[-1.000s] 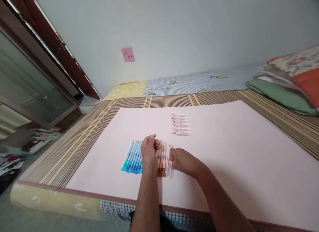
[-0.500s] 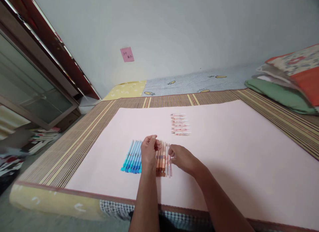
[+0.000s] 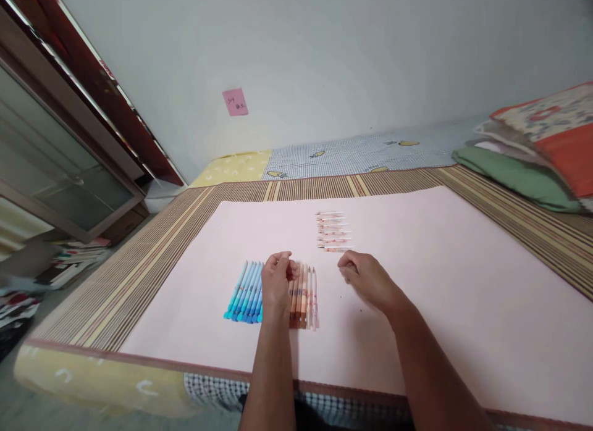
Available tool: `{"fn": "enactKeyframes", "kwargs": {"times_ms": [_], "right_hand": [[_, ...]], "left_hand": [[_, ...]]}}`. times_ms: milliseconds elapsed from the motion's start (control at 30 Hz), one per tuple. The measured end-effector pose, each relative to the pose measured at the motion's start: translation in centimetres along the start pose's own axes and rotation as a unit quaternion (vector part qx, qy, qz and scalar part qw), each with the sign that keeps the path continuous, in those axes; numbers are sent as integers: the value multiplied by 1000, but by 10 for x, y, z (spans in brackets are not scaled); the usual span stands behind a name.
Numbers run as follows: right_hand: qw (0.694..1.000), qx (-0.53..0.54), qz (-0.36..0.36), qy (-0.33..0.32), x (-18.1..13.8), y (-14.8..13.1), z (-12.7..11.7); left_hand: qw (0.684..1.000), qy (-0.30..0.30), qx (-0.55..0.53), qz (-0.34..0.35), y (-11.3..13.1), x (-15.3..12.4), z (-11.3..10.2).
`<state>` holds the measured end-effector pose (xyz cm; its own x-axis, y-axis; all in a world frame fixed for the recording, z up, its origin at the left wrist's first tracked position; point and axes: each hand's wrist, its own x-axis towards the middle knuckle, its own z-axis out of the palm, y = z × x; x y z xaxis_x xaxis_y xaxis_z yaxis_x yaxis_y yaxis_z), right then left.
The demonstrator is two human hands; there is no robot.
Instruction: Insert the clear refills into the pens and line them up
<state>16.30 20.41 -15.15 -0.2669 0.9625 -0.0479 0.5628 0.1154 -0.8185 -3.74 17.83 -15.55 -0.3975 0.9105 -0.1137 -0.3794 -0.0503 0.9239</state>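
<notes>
Over the middle of a row of pens, my left hand (image 3: 277,271) is curled, hiding some of the pens beneath it. Blue pens (image 3: 245,292) show on its left. Brown pens (image 3: 296,298) and pale clear pens (image 3: 313,298) lie upright in the row on its right. My right hand (image 3: 361,271) has its fingers bent in, just below the right end of a stack of pale pink-patterned pens (image 3: 334,232) lying crosswise. Whatever either hand grips, if anything, is hidden.
A large pale pink sheet (image 3: 445,283) lies under the pens on a striped mat (image 3: 152,264). Two tiny dark specks are on the sheet near my right hand. Folded cloths and a cushion (image 3: 546,147) are piled at right. A pink note (image 3: 235,102) is on the wall.
My right hand has moved right and slightly away from me, from the clear pens at the row's right end to beside the crosswise stack. My left hand has stayed in place.
</notes>
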Motion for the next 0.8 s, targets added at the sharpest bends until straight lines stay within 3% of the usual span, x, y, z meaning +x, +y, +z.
{"fn": "enactKeyframes", "kwargs": {"times_ms": [100,233,367,500,667,800], "right_hand": [[999,-15,23,-34,-2,9,-3],[988,-28,79,-134,-5,6,2],[981,-74,70,-165,-6,-5,8],[989,-79,58,-107,-4,-5,4],[989,-132,21,68,9,15,-2],[977,-189,-22,93,26,31,5]], "left_hand": [[1000,2,5,-4,-1,1,0],[1000,6,7,-2,-1,3,0],[1000,6,13,-4,-1,3,0],[1000,6,3,-4,1,1,0],[1000,14,-19,-6,3,1,-1],[1000,13,-27,-9,4,3,-2]]}}
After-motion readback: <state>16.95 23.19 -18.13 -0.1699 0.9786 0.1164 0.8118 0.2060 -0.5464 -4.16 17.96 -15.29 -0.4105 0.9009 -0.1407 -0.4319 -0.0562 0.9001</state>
